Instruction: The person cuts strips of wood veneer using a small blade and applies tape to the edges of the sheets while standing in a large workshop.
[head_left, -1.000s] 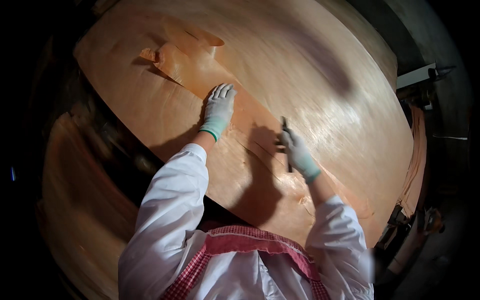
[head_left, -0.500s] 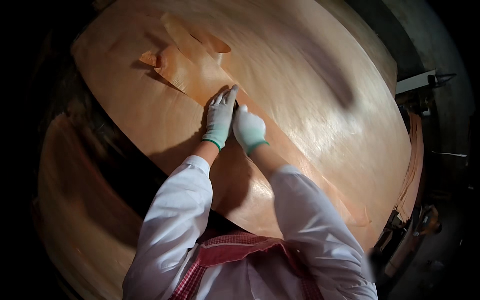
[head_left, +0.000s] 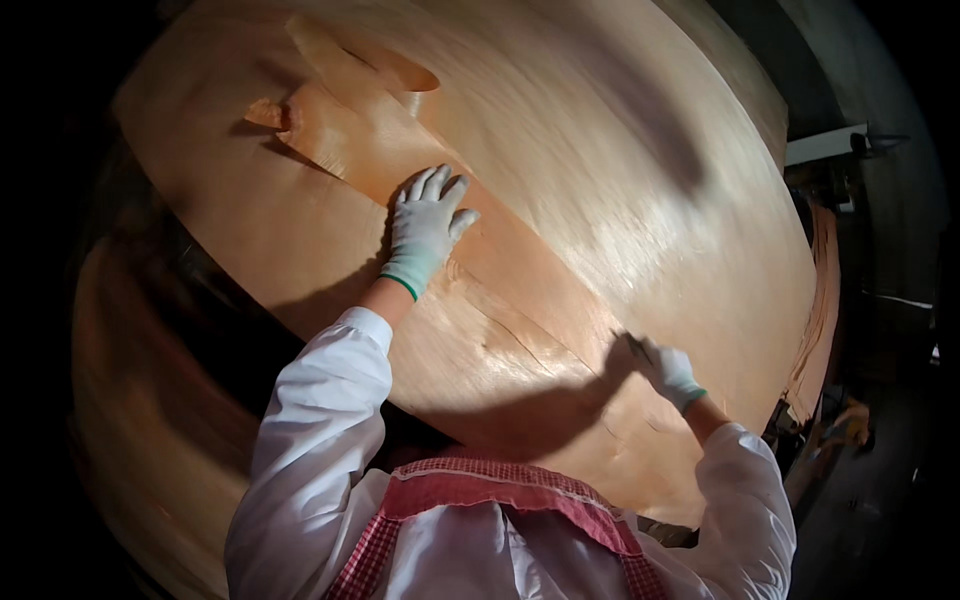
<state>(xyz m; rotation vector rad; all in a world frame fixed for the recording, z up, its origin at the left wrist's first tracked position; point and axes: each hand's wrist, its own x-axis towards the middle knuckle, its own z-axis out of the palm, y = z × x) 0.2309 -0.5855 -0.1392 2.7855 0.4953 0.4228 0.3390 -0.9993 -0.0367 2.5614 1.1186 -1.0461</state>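
My left hand (head_left: 425, 222), in a white glove with a green cuff, lies flat with its fingers spread on a long strip of thin wood veneer (head_left: 540, 285). Beyond its fingertips a torn, curling piece of orange-brown veneer (head_left: 350, 125) rises from the surface. My right hand (head_left: 668, 372), gloved alike, is closed well to the right, near the strip's lower right part. From its fist pokes a small dark knife-like tool (head_left: 634, 345); the rest of it is hidden in the fingers. A split line (head_left: 520, 325) runs through the veneer between the hands.
Broad pale veneer sheets (head_left: 680, 200) cover the work surface under both hands. A further sheet (head_left: 140, 420) lies at the lower left, across a dark gap. At the right edge hang stacked veneer edges (head_left: 822, 310), and a white bar (head_left: 825, 146) juts out.
My right hand has moved from beside the left hand down and to the right with the tool. My left hand has turned flatter, its fingers spreading, and sits slightly further left.
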